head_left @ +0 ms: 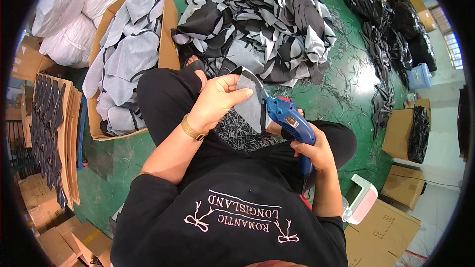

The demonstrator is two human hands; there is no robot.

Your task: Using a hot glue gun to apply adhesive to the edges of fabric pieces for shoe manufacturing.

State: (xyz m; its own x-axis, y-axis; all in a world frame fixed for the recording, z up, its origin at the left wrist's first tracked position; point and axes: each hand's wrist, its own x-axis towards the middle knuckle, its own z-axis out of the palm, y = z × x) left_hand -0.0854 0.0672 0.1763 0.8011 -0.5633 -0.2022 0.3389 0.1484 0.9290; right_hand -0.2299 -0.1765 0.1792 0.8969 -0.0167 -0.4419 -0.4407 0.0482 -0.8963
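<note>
My left hand [221,100] pinches the upper edge of a grey and black fabric piece [249,103] between thumb and fingers, and the cloth hangs over my lap. In my right hand [319,149] are blue cordless electric scissors [291,117], held round the handle. The head of the scissors meets the right edge of the fabric, and its blade is hard to make out. Thin dark and grey cut strips [242,131] lie on the floor between my legs.
Beyond my feet a large heap of grey and black fabric pieces [267,29] covers the green floor. A cardboard box [170,39] of similar pieces stands at left, near white sacks [69,10]. Black plastic bags [371,5] and cartons line the right side.
</note>
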